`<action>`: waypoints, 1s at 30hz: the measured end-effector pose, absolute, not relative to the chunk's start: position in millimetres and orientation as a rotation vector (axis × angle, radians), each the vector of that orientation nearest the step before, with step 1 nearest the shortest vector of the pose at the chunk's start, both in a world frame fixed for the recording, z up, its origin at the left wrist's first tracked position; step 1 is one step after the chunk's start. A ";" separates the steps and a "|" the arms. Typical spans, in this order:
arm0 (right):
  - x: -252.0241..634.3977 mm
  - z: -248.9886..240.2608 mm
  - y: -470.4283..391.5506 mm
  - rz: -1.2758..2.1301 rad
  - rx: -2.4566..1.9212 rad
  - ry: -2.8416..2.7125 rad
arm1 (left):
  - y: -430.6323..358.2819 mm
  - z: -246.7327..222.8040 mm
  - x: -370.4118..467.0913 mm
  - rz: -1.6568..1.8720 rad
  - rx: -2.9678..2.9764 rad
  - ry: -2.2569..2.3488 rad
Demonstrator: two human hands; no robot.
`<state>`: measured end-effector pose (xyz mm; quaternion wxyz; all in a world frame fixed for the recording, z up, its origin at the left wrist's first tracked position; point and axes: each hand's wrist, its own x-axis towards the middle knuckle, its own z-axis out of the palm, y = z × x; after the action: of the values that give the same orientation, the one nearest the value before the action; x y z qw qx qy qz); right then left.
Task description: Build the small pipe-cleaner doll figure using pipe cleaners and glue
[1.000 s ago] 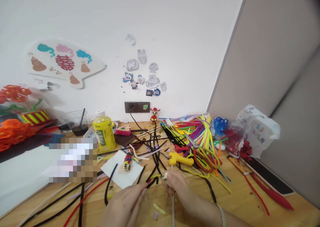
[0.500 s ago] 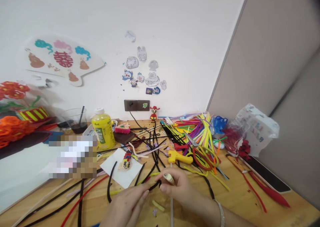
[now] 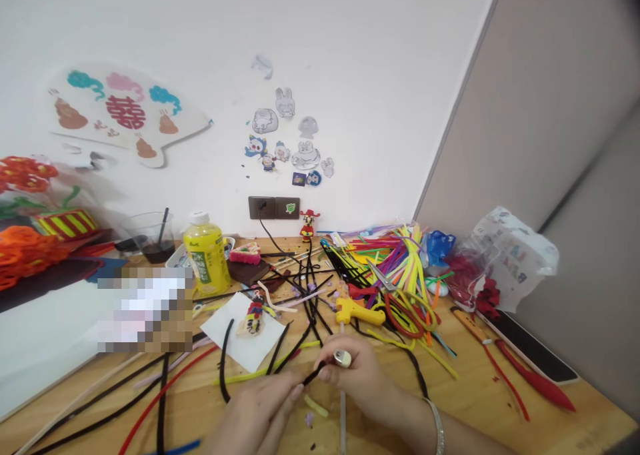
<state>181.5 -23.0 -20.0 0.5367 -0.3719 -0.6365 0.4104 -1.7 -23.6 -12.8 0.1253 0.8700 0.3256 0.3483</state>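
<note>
Between my two hands runs a short length of black pipe cleaner (image 3: 314, 373). My left hand (image 3: 255, 408) is closed on its lower end, with the fingers pressed together. The fingertips of my right hand (image 3: 357, 371) pinch the upper end. A cream, cylinder-shaped tool (image 3: 343, 357) with a rounded, metallic-looking end pokes out of the same right hand; its kind I cannot make out. Just beyond that hand lies a yellow glue gun (image 3: 360, 311), with a pale glue stick (image 3: 343, 415) running from it toward me. Below my fingers rests a short pale-yellow scrap (image 3: 317, 405).
A small figure (image 3: 254, 315) lies on white paper (image 3: 270, 348). Loose black pipe cleaners (image 3: 163, 401) cross the tabletop. Scissors (image 3: 383, 278) lie by a colourful pipe-cleaner pile (image 3: 400, 261). A yellow drink bottle (image 3: 206, 255) and plastic cup (image 3: 150, 238) stand at the back left.
The black pipe cleaner, curled at my right fingertips before, now runs straighter between my hands. The cream tool has turned a little in my right hand.
</note>
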 end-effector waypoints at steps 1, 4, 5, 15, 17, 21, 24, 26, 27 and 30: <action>181.1 -20.4 -22.9 0.962 -0.893 -1.511 | -23.8 -13.1 -1.5 1.015 2.535 0.944; 180.2 -19.4 -23.2 0.943 -0.902 -1.511 | -24.3 -13.9 -1.5 0.991 2.508 0.934; 180.3 -18.6 -23.4 0.951 -0.898 -1.515 | -24.3 -13.7 -1.6 0.974 2.490 0.941; 194.7 -19.5 -17.8 0.916 -0.964 -1.591 | -19.5 -17.7 -5.3 0.893 2.312 1.118; 194.4 -19.9 -17.0 0.942 -0.977 -1.649 | -18.0 -20.3 -6.1 0.915 2.285 1.139; 188.2 -22.2 -20.9 1.040 -1.022 -1.708 | -17.4 -20.4 -5.9 0.930 2.278 1.161; 183.7 -22.9 -25.1 1.074 -1.077 -1.682 | -18.4 -19.8 -5.7 0.914 2.297 1.147; 182.5 -20.6 -26.7 1.072 -1.092 -1.681 | -18.6 -20.5 -5.9 0.927 2.328 1.131; 182.4 -18.6 -27.1 1.059 -1.097 -1.685 | -18.5 -21.1 -6.1 0.942 2.347 1.124; 182.9 -11.9 -27.8 1.017 -1.120 -1.698 | -18.3 -22.5 -6.5 0.955 2.390 1.120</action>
<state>182.9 -27.8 -11.9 0.4205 -0.4468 -0.6774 0.4057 -6.5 -18.3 -22.5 0.1665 0.8397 0.3933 0.3355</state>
